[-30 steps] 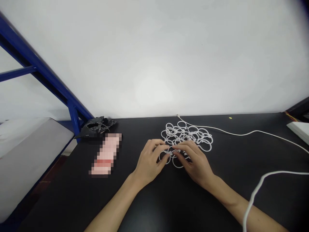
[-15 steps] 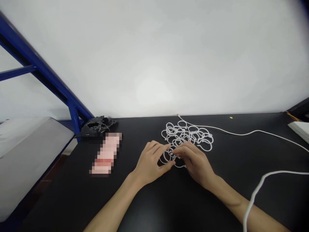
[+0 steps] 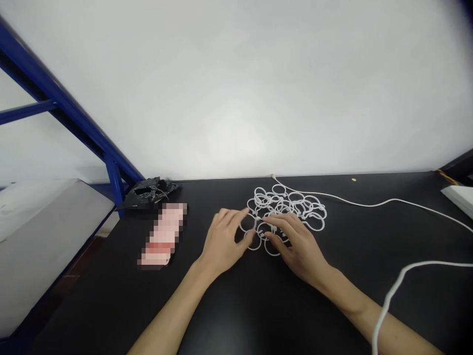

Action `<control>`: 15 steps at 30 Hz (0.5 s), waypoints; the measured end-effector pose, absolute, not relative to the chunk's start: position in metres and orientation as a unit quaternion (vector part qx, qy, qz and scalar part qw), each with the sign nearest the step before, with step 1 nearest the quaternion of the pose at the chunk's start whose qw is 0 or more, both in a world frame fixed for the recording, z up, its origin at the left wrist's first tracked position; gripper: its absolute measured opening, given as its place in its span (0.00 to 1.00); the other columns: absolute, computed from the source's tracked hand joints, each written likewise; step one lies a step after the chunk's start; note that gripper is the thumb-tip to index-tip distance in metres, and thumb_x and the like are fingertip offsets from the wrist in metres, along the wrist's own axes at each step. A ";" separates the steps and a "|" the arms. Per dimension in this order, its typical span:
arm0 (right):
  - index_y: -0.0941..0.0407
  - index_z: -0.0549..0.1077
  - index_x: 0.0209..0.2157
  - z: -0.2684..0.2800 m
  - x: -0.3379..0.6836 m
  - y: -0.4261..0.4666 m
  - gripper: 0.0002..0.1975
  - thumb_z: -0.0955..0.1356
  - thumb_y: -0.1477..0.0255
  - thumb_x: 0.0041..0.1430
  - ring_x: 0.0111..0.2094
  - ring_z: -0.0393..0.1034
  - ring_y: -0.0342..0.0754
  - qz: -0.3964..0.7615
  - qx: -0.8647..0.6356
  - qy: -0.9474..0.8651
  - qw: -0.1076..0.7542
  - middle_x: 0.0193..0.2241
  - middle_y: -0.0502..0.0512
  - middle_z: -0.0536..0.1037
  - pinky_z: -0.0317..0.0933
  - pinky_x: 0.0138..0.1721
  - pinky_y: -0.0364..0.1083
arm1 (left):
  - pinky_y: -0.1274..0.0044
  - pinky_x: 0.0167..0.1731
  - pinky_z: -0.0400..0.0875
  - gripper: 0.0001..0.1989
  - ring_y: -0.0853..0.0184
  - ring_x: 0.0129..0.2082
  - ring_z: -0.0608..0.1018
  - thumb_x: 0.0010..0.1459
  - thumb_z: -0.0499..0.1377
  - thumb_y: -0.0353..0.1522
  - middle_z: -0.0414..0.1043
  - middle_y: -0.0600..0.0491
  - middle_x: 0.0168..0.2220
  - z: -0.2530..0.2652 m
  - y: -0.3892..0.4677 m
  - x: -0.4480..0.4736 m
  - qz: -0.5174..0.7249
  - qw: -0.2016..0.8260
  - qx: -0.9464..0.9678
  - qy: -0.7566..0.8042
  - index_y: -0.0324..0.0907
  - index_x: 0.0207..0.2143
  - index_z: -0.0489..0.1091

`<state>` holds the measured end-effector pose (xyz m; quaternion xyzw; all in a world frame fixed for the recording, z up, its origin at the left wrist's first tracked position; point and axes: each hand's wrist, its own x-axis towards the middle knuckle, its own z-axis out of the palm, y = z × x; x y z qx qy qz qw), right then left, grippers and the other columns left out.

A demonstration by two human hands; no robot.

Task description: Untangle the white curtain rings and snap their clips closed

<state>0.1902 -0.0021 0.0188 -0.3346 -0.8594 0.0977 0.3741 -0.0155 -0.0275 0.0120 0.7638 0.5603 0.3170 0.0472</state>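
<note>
A loose pile of white plastic rings, each with a small clasp on its loop, lies on the black tabletop. My left hand rests at the pile's left side, thumb and index finger spread around one white ring; whether the fingertips touch it I cannot tell. From the right, my right hand reaches over the front of the pile with thumb and forefinger apart. Its index fingertip is close to that ring's clasp. Several rings lie between and partly beneath my hands, some hidden by the right one.
To the left lies a pixelated pink item, with crumpled black plastic behind it. A thin white cord runs along the back right. A thicker white cable crosses over my right forearm. A blue metal frame stands at left.
My left hand has shifted slightly left and away from me. The right thumb and forefinger have spread apart. Rings between the hands lie differently, one now further left.
</note>
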 end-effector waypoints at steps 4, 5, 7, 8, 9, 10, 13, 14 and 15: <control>0.55 0.70 0.48 0.017 0.188 -0.004 0.11 0.67 0.73 0.63 0.44 0.68 0.52 0.085 -0.326 -0.872 0.356 0.42 0.59 0.74 0.66 0.45 0.54 | 0.59 0.49 0.66 0.22 0.52 0.51 0.67 0.63 0.54 0.35 0.70 0.45 0.54 0.006 -0.019 -0.032 0.248 -0.024 0.686 0.684 0.39 0.58 0.63; 0.55 0.70 0.47 0.017 0.187 -0.004 0.10 0.67 0.74 0.63 0.44 0.67 0.52 0.085 -0.328 -0.872 0.353 0.41 0.59 0.74 0.66 0.45 0.54 | 0.58 0.50 0.65 0.23 0.50 0.53 0.66 0.63 0.55 0.34 0.68 0.44 0.56 0.006 -0.018 -0.035 0.242 -0.039 0.674 0.697 0.38 0.59 0.63; 0.56 0.71 0.46 0.016 0.186 -0.005 0.10 0.67 0.74 0.63 0.44 0.66 0.52 0.085 -0.331 -0.872 0.350 0.41 0.59 0.74 0.65 0.45 0.54 | 0.57 0.51 0.64 0.22 0.49 0.56 0.63 0.63 0.55 0.34 0.65 0.43 0.58 0.006 -0.017 -0.037 0.247 -0.052 0.673 0.695 0.37 0.58 0.63; 0.56 0.71 0.46 0.015 0.186 -0.005 0.09 0.67 0.75 0.63 0.44 0.66 0.52 0.084 -0.332 -0.872 0.350 0.41 0.59 0.74 0.65 0.45 0.54 | 0.58 0.52 0.63 0.21 0.50 0.56 0.63 0.63 0.55 0.34 0.65 0.44 0.58 0.008 -0.018 -0.036 0.254 -0.046 0.684 0.682 0.39 0.57 0.64; 0.56 0.71 0.45 0.015 0.186 -0.005 0.09 0.67 0.75 0.63 0.44 0.66 0.52 0.084 -0.334 -0.871 0.351 0.40 0.59 0.74 0.65 0.45 0.54 | 0.59 0.52 0.63 0.19 0.52 0.55 0.64 0.63 0.55 0.34 0.67 0.45 0.56 0.010 -0.020 -0.034 0.261 -0.032 0.700 0.664 0.40 0.56 0.65; 0.56 0.71 0.45 0.015 0.186 -0.005 0.09 0.67 0.74 0.63 0.44 0.66 0.52 0.083 -0.335 -0.870 0.352 0.40 0.59 0.74 0.65 0.45 0.54 | 0.60 0.52 0.63 0.17 0.54 0.53 0.65 0.64 0.54 0.35 0.69 0.47 0.54 0.012 -0.022 -0.030 0.264 -0.012 0.721 0.641 0.42 0.54 0.67; 0.56 0.71 0.45 0.015 0.187 -0.004 0.09 0.67 0.74 0.63 0.44 0.65 0.52 0.083 -0.340 -0.868 0.352 0.40 0.58 0.74 0.65 0.45 0.54 | 0.61 0.52 0.63 0.19 0.57 0.49 0.67 0.61 0.58 0.42 0.70 0.50 0.48 0.018 -0.029 -0.018 0.246 0.060 0.779 0.574 0.44 0.52 0.68; 0.56 0.71 0.45 0.015 0.188 -0.004 0.09 0.67 0.74 0.63 0.44 0.65 0.52 0.083 -0.341 -0.868 0.351 0.40 0.58 0.74 0.66 0.45 0.54 | 0.61 0.52 0.63 0.23 0.57 0.48 0.67 0.58 0.60 0.44 0.69 0.50 0.47 0.018 -0.032 -0.014 0.233 0.080 0.792 0.559 0.44 0.52 0.67; 0.56 0.71 0.45 0.016 0.188 -0.004 0.09 0.67 0.74 0.63 0.43 0.65 0.52 0.083 -0.342 -0.868 0.350 0.40 0.58 0.74 0.66 0.45 0.54 | 0.61 0.51 0.63 0.27 0.57 0.47 0.67 0.55 0.63 0.46 0.68 0.50 0.47 0.018 -0.033 -0.011 0.221 0.095 0.800 0.549 0.44 0.53 0.67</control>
